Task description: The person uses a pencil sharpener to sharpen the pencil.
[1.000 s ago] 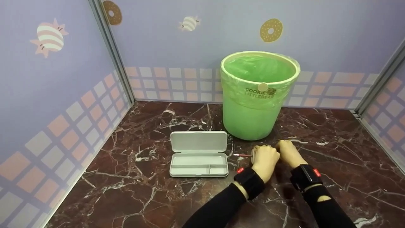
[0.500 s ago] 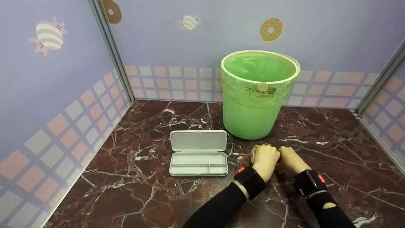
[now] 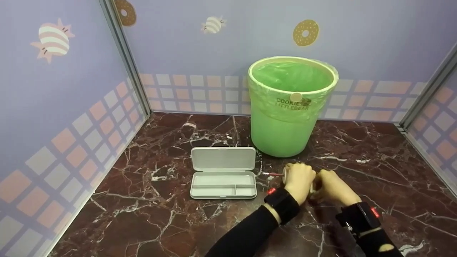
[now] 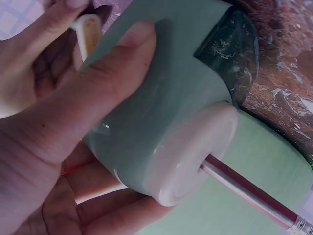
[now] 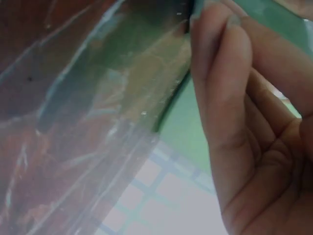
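Observation:
My left hand (image 3: 300, 180) grips a green pencil sharpener (image 4: 186, 73), the thumb lying across its body in the left wrist view. From its pale round front a red-and-silver striped pencil (image 4: 247, 191) sticks out, pointing left in the head view. Close beside it, my right hand (image 3: 332, 187) has curled fingers at the sharpener's cream crank handle (image 4: 90, 34); in the right wrist view the fingertips mostly hide what they pinch. A dark see-through part (image 4: 230, 51) shows on the sharpener. Left of the hands lies an open pale grey pencil case (image 3: 224, 198), its compartments bare.
Behind the hands stands a green bin (image 3: 282, 132) with a plastic liner. A dark red marble-patterned tabletop (image 3: 150, 221) carries everything. Patterned panels (image 3: 200, 50) rise at the back and both sides.
My right hand has come nearer and lower beside the sharpener, its wrist shifting right and toward me. The left hand, sharpener and pencil have stayed almost in place.

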{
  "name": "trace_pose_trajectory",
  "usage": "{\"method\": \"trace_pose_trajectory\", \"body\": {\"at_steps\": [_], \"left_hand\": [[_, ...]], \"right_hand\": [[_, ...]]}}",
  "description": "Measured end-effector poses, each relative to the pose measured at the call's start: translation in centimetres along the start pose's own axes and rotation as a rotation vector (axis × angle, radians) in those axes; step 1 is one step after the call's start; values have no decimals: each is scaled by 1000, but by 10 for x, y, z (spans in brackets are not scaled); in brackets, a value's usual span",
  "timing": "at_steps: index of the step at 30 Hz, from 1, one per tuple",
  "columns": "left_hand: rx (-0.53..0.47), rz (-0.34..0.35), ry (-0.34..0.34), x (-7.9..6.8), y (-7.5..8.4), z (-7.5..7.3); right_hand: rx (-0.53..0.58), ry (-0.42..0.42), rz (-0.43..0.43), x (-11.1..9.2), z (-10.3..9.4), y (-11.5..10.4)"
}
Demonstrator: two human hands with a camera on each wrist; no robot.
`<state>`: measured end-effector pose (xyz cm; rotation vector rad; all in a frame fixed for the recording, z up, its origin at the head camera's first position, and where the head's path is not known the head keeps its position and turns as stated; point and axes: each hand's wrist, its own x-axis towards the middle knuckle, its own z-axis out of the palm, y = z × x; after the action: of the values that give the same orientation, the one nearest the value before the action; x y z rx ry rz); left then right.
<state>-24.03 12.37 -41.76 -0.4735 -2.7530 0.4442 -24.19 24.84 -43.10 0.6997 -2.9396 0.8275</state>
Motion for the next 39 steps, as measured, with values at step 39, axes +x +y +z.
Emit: {"method": "trace_pose_trajectory", "body": {"at_steps": [39], "left_hand": [[64,-16,46,0,2,2]], "right_hand": [[-170,249,97,31,-30,-21]]}}
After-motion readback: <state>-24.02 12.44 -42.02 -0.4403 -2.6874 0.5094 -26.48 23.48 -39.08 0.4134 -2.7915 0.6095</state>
